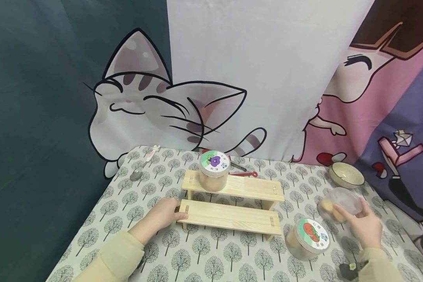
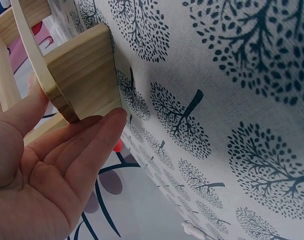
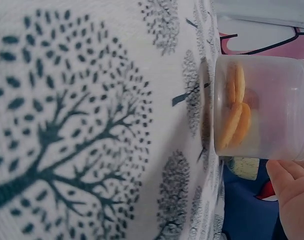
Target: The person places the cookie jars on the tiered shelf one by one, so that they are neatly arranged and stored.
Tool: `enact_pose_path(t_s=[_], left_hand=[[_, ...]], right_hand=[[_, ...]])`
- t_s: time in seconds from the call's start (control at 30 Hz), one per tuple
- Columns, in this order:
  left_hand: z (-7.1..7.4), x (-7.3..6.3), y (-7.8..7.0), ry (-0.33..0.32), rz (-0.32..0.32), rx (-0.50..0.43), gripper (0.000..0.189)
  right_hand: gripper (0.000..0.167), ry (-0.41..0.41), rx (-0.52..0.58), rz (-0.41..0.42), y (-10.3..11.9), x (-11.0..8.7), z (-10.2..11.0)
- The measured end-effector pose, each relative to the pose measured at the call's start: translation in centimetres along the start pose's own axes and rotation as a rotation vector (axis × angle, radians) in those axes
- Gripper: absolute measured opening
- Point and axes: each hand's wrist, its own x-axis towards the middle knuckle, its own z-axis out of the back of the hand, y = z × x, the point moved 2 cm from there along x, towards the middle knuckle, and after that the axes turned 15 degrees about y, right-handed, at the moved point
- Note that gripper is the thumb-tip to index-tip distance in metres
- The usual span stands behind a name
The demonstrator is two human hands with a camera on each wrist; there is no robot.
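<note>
My left hand pinches the left end of the lower step of a two-step wooden shelf, thumb on top. In the left wrist view the fingers lie against the end of the shelf. Far to the right, my right hand holds a clear plastic jar near its top. Several round biscuits show through the wall of this jar, its base close to the cloth. To its left stands a jar with a tomato-picture lid.
Another lidded jar with a purple flower label stands on the upper step. Behind the shelf lie red-handled utensils. A shallow bowl is at the back right, a spoon at the back left. A dark object lies by the right sleeve.
</note>
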Motion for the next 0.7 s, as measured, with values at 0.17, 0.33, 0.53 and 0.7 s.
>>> enact_pose_path(t_s=[0.17, 0.33, 0.53, 0.7], left_hand=[[0.0, 0.0, 0.0, 0.004, 0.003, 0.003, 0.037], [0.1, -0.1, 0.0, 0.011, 0.003, 0.0, 0.038], [0.2, -0.1, 0.0, 0.013, -0.004, -0.006, 0.037], [0.1, -0.1, 0.1, 0.011, -0.004, -0.012, 0.035]], right_hand=[[0.095, 0.01, 0.019, 0.026, 0.3, -0.2, 0.6], [0.092, 0.001, -0.012, 0.076, 0.9, -0.6, 1.3], [0.089, 0.013, -0.005, 0.134, 2.8, -1.6, 1.8], [0.082, 0.046, 0.05, 0.182, 4.6, -2.2, 2.1]])
